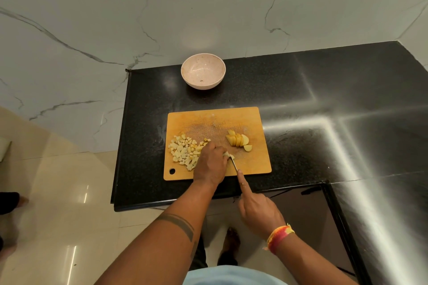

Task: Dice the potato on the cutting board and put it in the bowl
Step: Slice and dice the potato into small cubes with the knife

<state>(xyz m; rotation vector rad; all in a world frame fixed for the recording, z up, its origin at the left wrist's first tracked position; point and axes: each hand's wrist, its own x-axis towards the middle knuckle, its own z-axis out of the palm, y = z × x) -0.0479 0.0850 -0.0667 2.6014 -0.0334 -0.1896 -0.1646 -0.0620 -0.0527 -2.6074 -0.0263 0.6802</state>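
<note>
Head camera view, looking down on a black stone surface point(289, 90) with an orange cutting board point(208, 120) near its front edge. The dicing step appears to be midway. The left hand point(212, 164) curls its fingers over a small potato piece point(228, 155) near the board's front edge, holding it down. The right hand point(257, 210) closes its grip on a knife point(234, 164), forefinger stretched along the blade's back, blade meeting that piece. Diced cubes point(185, 151) lie heaped by the board's left edge; uncut slices point(238, 140) wait toward its right edge. A pale bowl point(203, 62) stands at the back edge of the surface, well apart from the board, with no potato in it. Next, likely, comes more cutting, with the fingertips kept clear. Hidden: the knife's handle inside the right hand, and most of the pinned piece under the left hand. A speck in the bowl is too small to identify.
</note>
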